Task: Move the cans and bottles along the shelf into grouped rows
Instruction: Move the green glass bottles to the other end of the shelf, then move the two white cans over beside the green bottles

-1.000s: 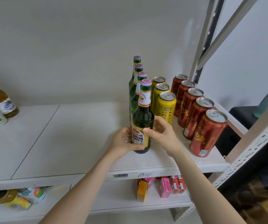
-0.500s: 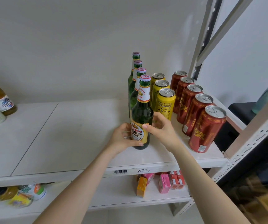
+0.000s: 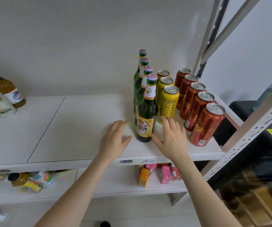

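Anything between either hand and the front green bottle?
Nothing visible. The left hand and right hand flank the front bottle, both open, with only bare shelf in the gaps. The yellow can stands behind the right hand, not in its path.

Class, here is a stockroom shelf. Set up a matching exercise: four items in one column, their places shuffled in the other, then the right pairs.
Items
1. front green bottle
2. nearest red can
3. amber bottle
4. pink cartons

Places
a. on the lower shelf
b. far left of the upper shelf
c. between the left hand and the right hand
d. right front end of the upper shelf

Pairs: 1-c, 2-d, 3-b, 4-a
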The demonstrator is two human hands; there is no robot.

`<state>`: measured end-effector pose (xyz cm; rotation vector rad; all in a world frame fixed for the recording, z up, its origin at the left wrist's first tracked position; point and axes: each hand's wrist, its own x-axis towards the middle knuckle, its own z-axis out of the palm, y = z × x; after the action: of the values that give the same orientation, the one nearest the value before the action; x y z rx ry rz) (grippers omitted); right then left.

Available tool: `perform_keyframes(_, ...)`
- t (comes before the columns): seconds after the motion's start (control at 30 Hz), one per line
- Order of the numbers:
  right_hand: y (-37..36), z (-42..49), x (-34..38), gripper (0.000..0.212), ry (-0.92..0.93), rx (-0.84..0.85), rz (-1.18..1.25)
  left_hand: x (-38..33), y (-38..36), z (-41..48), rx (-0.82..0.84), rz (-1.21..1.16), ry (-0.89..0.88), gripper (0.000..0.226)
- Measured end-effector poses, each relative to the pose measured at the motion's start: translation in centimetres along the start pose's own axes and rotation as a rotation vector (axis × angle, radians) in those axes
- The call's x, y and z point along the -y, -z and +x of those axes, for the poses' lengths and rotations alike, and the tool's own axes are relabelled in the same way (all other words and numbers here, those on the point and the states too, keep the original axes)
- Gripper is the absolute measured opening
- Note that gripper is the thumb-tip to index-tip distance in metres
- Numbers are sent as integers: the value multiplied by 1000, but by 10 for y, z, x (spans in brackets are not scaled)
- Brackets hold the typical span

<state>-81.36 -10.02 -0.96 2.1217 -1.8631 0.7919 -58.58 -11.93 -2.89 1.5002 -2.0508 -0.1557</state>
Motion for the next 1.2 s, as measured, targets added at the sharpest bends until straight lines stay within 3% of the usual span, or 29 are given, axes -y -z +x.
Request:
perform_keyframes(0.27,14,-31,45,76,-42,1,-163,15,41,-40,-59,385,-91,68)
perform_keyframes(0.83,-11,-69,239,72,-135,-9,-197,154,166,-111,-43,486,-145,72)
perform_keyframes(1.2,-51,-28,358,77,-119,110,-228,272,235,-118,26,542,-48,72)
